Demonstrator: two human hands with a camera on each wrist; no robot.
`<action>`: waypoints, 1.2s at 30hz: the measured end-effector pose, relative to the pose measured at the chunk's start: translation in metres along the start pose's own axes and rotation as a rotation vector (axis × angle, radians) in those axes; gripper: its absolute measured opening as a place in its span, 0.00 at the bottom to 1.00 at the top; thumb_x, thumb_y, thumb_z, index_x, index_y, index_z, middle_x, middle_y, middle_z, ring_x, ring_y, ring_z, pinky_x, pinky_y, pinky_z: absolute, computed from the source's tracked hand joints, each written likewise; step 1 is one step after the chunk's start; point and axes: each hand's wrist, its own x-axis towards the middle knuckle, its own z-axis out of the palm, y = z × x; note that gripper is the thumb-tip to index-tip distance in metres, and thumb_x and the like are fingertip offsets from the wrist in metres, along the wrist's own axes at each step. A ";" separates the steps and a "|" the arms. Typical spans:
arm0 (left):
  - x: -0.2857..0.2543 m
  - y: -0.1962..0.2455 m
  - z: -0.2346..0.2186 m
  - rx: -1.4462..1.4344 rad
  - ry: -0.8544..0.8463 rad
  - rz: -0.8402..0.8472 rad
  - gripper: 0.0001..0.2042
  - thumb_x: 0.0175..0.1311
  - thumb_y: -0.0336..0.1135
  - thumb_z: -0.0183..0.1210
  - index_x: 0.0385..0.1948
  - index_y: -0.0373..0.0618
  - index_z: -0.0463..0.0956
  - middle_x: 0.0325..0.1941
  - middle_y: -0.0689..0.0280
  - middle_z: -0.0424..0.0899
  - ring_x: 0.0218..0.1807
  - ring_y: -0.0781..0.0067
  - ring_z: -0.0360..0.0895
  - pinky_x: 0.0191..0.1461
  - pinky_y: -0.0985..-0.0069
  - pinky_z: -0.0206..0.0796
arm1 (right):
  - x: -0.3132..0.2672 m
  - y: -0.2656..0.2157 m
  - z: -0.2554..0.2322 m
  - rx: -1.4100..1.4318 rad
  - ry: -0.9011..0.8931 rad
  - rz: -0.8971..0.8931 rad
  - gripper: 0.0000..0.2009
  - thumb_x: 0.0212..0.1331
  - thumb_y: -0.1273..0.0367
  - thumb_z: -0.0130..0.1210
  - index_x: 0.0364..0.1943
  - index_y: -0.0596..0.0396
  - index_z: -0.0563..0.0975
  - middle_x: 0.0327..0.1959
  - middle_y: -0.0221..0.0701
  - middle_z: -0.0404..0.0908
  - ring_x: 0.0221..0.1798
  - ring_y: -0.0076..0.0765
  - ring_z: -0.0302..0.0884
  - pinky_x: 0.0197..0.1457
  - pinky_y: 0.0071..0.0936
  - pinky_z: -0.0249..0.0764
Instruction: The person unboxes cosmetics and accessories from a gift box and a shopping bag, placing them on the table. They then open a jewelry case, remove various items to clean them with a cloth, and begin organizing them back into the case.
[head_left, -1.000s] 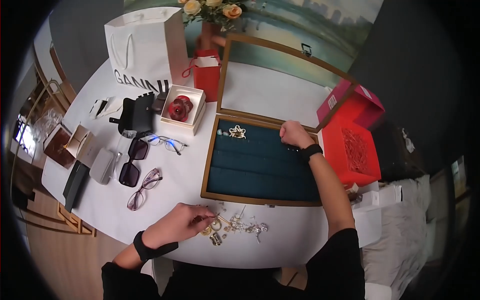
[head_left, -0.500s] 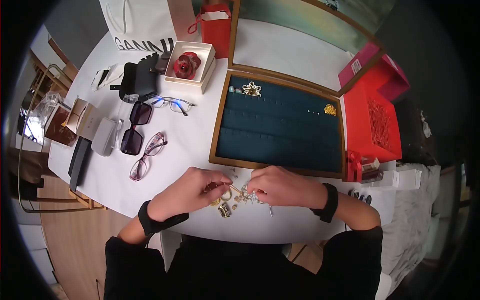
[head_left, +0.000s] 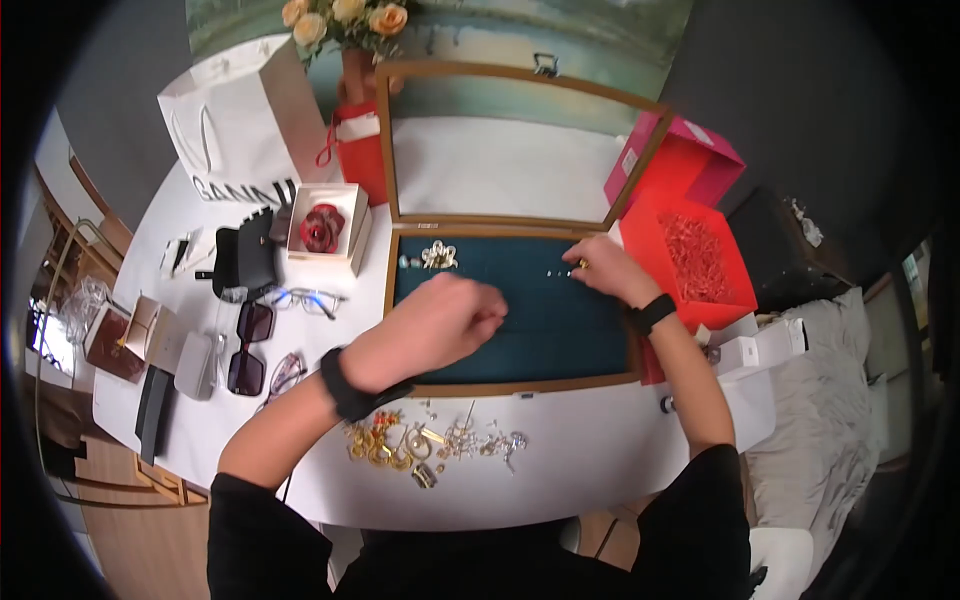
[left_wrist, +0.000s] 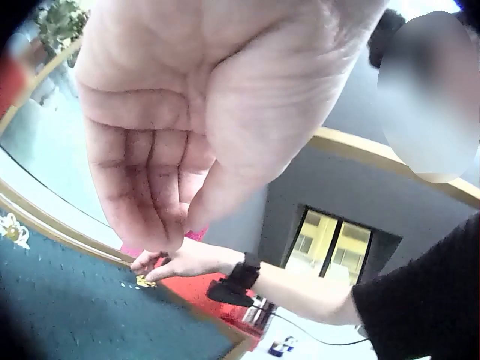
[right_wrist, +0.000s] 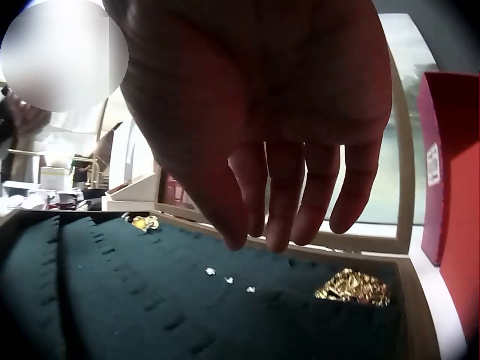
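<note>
My left hand (head_left: 437, 325) hovers over the lower left of the dark green padded box (head_left: 520, 340). Its fingers are loosely curled in the left wrist view, with no object visible in them. At the box's upper right is my right hand (head_left: 606, 270), relaxed fingers pointing down. Beside them lies a gold cluster (right_wrist: 354, 288), a gap showing between. Small pale studs (right_wrist: 229, 280) sit in the padding near the fingertips. A flower-shaped ornament (head_left: 439, 254) lies at the upper left of the padding. Gold and silver jewellery (head_left: 430, 443) is heaped before the box.
The box's glass lid (head_left: 510, 165) stands raised. To the left are sunglasses (head_left: 247, 370), glasses (head_left: 310, 300), a black case (head_left: 243, 260), a white box with a red flower (head_left: 323, 228) and a paper bag (head_left: 245, 125). A red box (head_left: 740, 270) stands right.
Both hands have left the jewellery heap, where they were half a second ago. The right is back over the box's upper right, and the left has risen over its lower left.
</note>
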 end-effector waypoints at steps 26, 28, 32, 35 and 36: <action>0.149 -0.095 0.117 -0.012 -0.104 -0.328 0.08 0.46 0.31 0.64 0.29 0.39 0.82 0.28 0.58 0.84 0.34 0.66 0.82 0.42 0.73 0.73 | 0.027 0.026 0.016 0.200 -0.277 0.183 0.09 0.39 0.74 0.58 0.29 0.58 0.83 0.27 0.42 0.82 0.32 0.42 0.82 0.38 0.32 0.76; 0.149 -0.099 0.117 -0.034 -0.106 -0.304 0.08 0.45 0.30 0.65 0.28 0.39 0.82 0.28 0.59 0.84 0.33 0.68 0.82 0.42 0.74 0.72 | 0.027 0.028 0.020 0.205 -0.247 0.187 0.09 0.39 0.74 0.58 0.28 0.59 0.82 0.26 0.43 0.82 0.31 0.42 0.82 0.36 0.32 0.76; 0.153 -0.104 0.122 -0.141 -0.065 -0.375 0.07 0.43 0.30 0.67 0.25 0.40 0.82 0.27 0.60 0.84 0.32 0.70 0.81 0.40 0.75 0.72 | 0.025 0.027 0.021 0.273 -0.192 0.249 0.07 0.37 0.73 0.58 0.24 0.59 0.82 0.21 0.43 0.80 0.26 0.42 0.81 0.33 0.33 0.75; 0.155 -0.098 0.125 -0.099 0.017 -0.451 0.06 0.43 0.32 0.67 0.22 0.42 0.82 0.25 0.58 0.84 0.31 0.67 0.81 0.39 0.73 0.72 | 0.021 0.024 0.023 0.286 -0.068 0.224 0.06 0.36 0.73 0.59 0.22 0.58 0.82 0.19 0.44 0.78 0.24 0.43 0.79 0.32 0.33 0.74; 0.157 -0.098 0.127 -0.107 0.027 -0.460 0.06 0.43 0.32 0.67 0.22 0.42 0.82 0.25 0.58 0.84 0.31 0.67 0.81 0.39 0.73 0.72 | 0.022 0.026 0.027 0.281 -0.080 0.215 0.06 0.36 0.73 0.59 0.22 0.58 0.82 0.19 0.44 0.78 0.24 0.43 0.79 0.32 0.33 0.74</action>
